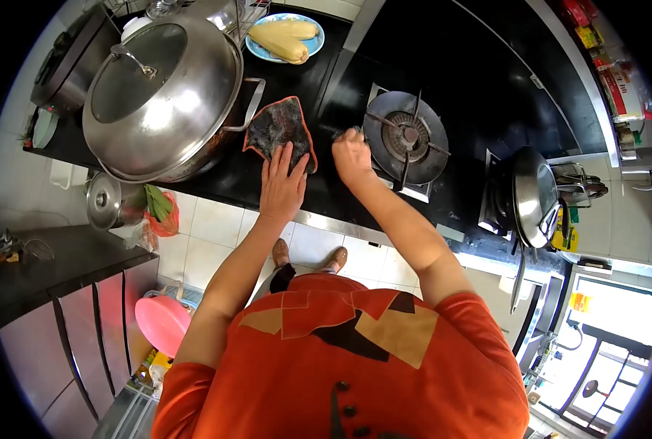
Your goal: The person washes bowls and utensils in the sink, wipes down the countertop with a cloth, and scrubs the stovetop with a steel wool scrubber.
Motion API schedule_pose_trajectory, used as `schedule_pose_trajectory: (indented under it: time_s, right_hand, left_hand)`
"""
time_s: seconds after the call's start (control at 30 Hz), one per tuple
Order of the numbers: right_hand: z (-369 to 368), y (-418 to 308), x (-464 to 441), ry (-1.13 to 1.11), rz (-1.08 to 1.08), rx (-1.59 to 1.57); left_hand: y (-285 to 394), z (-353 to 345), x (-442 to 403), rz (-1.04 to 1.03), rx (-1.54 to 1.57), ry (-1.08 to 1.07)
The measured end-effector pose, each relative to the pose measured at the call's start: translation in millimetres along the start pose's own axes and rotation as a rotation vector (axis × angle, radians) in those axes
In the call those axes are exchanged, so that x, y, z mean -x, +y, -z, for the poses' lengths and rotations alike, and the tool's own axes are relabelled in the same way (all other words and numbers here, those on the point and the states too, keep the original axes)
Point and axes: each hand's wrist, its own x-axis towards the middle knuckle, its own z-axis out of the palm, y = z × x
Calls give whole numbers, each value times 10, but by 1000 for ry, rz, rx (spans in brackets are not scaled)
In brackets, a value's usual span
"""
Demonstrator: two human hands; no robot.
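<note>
My left hand [283,183] lies flat with its fingers spread on a dark grey cloth [278,124] with an orange edge, spread on the black counter. Close to the gas burner [408,139], my right hand [352,154] is closed in a fist. A bit of something dark shows at its fingers; what it is I cannot make out. The burner has a round dark pan around it and metal pot supports. Left of the cloth stands a large steel wok [216,157] under a domed lid [187,95], its side handle near the cloth.
Two corn cobs [285,38] lie on a blue plate [317,53] at the back. On the right, a lidded pan [534,197] sits on another burner, its long handle jutting past the counter edge. A small lidded pot [106,201] and a pink basin [161,322] are lower left.
</note>
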Motion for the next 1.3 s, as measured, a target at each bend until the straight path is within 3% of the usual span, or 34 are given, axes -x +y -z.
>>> schedule_pose_trajectory:
  time_s: [0.1,0.27,0.4,0.47,0.67,0.87,1.0,1.07,1.17,1.3]
  right_hand:
    - [-80,21,-299,17,66,142]
    - [-100,-91,-548,-82,-164,59]
    - [210,-188,-22,-221,-133,-69]
    - [456,-269,348,-224,10,-71]
    - [320,-477,982,-170,-3,-124]
    - [129,-228,212,-21,-23,-76]
    - [145,-395,325,34,193,44]
    - [156,-293,80,2,106,-7]
    - [108,-68,-571,-193,106,-22]
    - [-59,202,-1213,-271,194,-68]
  left_hand:
    - [-8,13,-26,19,-25,-58]
    - [-18,-7,4,27,-16,-62]
    - [-32,-25,-33,-9,7,-23]
    - [-33,-17,-18,-24,23,1]
    - [-63,5,-6,-61,109,58]
    - [-51,18,-2,-50,67,19]
    - [5,96,-18,-23,22,-12]
    - [89,100,7,-30,-29,27]
    - [202,86,-191,-234,0,32]
    - [303,-165,-839,-118,-7,51]
